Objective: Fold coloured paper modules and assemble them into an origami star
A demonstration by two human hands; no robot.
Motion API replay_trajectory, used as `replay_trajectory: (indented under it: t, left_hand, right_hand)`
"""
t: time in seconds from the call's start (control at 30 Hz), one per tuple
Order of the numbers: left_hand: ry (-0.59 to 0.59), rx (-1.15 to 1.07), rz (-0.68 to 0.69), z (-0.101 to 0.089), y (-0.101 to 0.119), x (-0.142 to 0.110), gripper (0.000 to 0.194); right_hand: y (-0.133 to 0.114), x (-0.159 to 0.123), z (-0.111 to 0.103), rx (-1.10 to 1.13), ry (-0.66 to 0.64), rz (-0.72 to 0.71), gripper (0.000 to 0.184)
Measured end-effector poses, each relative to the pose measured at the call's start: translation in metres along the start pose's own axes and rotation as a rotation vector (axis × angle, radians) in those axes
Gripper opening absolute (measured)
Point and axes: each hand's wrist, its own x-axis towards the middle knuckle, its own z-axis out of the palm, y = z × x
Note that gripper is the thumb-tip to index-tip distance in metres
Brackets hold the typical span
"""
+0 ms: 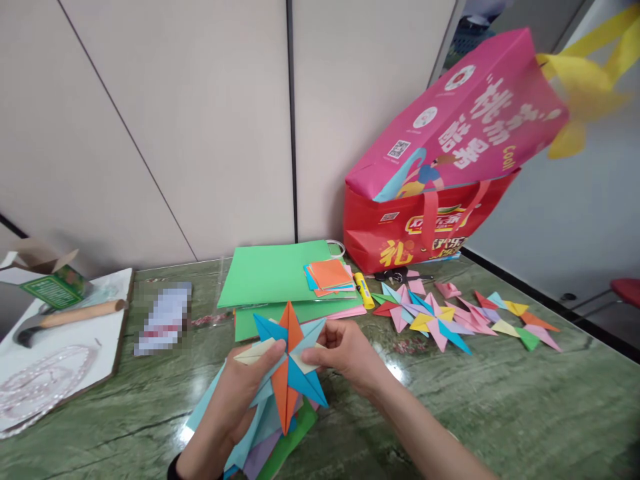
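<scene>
A folded paper star with orange, blue, pale blue and cream points is held up between both hands. My left hand grips its left side, the thumb pressed near the centre. On the other side, my right hand pinches a cream point between thumb and fingers. Beneath the star and my left forearm lie sheets of coloured paper in light blue, purple and green, partly hidden. Several finished paper stars in mixed colours lie in a cluster to the right.
Green card sheets bear a stack of small orange squares, with a yellow glue stick alongside. Behind stand a red bag and a pink bag. At left, a white board holds a wooden-handled sickle, beads and a box.
</scene>
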Motion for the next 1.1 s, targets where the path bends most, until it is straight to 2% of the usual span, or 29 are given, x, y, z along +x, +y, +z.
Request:
replay_trajectory:
  t: [0.3,0.5,0.7,0.97,1.1]
  left_hand:
    - [-0.005,0.056,0.029,-0.003,-0.004,0.002,0.019]
    - [-0.046,0.037,-0.044,-0.004,0.002,0.000,0.025]
    - [-0.087,0.010,-0.083,-0.004,0.009,-0.002,0.026]
    - [-0.044,0.034,-0.083,-0.005,0.005,-0.001,0.024]
    - [-0.025,0.063,-0.061,-0.007,0.002,0.000,0.021]
  right_hand:
    - [0.000,0.000,-0.004,-0.036,-0.089,0.001,0.034]
    - [-0.007,-0.001,-0.010,-0.160,-0.052,-0.171,0.056]
    - [-0.009,-0.003,-0.009,-0.234,-0.071,-0.205,0.034]
    - [-0.005,-0.001,-0.008,-0.308,0.017,-0.233,0.032]
    - [-0.006,-0.002,-0.006,-0.365,0.008,-0.284,0.029]
